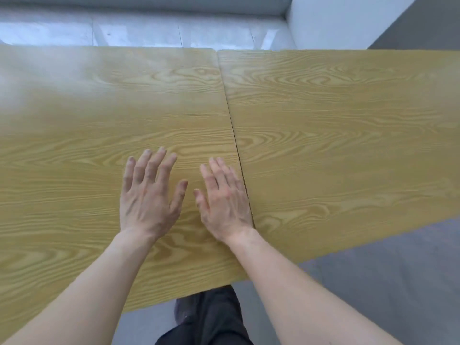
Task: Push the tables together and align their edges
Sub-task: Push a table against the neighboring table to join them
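Two tables with yellow wood-grain tops stand side by side: the left table (87,115) and the right table (336,135). A thin dark seam runs between them from the far edge to the near edge, and the tops touch or almost touch. At the far edge the two corners sit nearly level. At the near edge the left table reaches closer to me than the right one. My left hand (149,195) lies flat on the left table with fingers spread. My right hand (224,202) also lies flat on the left table, its outer edge right along the seam. Neither hand holds anything.
Beyond the tables runs a pale glossy floor strip (149,31) and a white wall or column (336,18) at the back right. Grey floor (385,282) lies in front of the right table. My dark trouser leg and shoe (209,317) show below the near edge.
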Demonstrator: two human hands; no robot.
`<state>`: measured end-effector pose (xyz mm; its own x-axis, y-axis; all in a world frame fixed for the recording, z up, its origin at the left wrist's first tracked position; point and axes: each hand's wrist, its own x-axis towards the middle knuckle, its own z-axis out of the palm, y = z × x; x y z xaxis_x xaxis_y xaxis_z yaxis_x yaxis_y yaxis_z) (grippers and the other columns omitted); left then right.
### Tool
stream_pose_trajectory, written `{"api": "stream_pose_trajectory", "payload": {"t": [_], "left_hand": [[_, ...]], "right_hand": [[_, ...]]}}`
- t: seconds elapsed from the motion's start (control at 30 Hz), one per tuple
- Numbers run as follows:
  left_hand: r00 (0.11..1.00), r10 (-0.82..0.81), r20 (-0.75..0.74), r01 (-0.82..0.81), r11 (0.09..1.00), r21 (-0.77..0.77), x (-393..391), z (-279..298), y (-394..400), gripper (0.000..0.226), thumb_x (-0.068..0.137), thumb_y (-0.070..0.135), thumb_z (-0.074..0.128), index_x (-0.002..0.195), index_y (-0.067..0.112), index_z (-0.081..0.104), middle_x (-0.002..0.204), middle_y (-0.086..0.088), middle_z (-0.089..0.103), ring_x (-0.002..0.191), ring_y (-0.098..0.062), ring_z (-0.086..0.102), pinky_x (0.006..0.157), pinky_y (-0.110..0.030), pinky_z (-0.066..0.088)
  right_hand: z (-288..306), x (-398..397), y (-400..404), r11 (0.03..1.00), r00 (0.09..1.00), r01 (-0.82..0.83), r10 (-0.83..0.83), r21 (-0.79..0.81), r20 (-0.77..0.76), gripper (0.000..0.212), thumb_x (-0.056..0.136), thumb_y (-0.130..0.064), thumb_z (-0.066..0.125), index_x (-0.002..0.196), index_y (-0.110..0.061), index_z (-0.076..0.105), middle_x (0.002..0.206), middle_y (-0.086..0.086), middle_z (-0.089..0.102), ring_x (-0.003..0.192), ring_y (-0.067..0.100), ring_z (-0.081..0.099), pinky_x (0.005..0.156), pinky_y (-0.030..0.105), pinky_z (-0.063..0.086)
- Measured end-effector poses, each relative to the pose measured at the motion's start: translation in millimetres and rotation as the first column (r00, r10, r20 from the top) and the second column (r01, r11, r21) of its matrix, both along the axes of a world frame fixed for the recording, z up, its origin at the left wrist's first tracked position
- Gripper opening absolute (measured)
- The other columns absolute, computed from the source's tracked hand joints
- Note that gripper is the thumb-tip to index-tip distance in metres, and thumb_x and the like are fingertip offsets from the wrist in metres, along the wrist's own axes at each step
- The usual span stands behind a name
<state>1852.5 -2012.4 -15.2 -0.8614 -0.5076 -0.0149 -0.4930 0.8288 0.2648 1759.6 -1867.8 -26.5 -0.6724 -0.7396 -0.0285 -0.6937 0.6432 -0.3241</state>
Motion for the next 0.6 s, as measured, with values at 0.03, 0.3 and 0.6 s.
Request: {"api": "stream_pose_trajectory", "payload": {"t": [0.03, 0.3, 0.6], "left_hand": [[1.000, -0.004, -0.002, 0.004, 1.000, 0.000, 15, -2, 13, 0.064, 0.098, 0.054, 0.034, 0.152, 0.020, 0.040, 0.161, -0.005, 0.036, 0.152, -0.029, 0.024, 0.126, -0.049, 0.009], [0.998, 0.018, 0.057, -0.018, 1.000, -0.002, 84, -37, 69, 0.066, 0.098, 0.052, 0.033, 0.158, 0.024, 0.030, 0.167, -0.002, 0.023, 0.157, -0.024, 0.010, 0.126, -0.050, 0.010], [0.996, 0.060, 0.066, -0.058, 0.998, -0.038, 84, -42, 75, 0.068, 0.098, 0.054, 0.032, 0.159, 0.024, 0.027, 0.169, 0.000, 0.018, 0.158, -0.021, 0.004, 0.126, -0.050, 0.011]], "right_hand": [[-4, 19, 13, 1.000, 1.000, -0.009, 0.010, 0.013, -0.005, 0.058, 0.104, -0.041, 0.038, 0.154, -0.011, 0.038, 0.165, 0.012, 0.030, 0.155, 0.024, 0.018, 0.125, 0.044, 0.018], [-30, 68, 51, 0.998, 0.998, -0.058, 0.059, 0.038, -0.024, 0.062, 0.105, -0.045, 0.035, 0.159, -0.014, 0.029, 0.169, 0.009, 0.017, 0.158, 0.022, 0.004, 0.127, 0.045, 0.010], [-33, 66, 53, 0.998, 0.998, -0.057, 0.057, -0.017, -0.033, 0.062, 0.103, -0.044, 0.037, 0.157, -0.016, 0.034, 0.168, 0.009, 0.021, 0.158, 0.023, 0.008, 0.126, 0.046, 0.012]]}}
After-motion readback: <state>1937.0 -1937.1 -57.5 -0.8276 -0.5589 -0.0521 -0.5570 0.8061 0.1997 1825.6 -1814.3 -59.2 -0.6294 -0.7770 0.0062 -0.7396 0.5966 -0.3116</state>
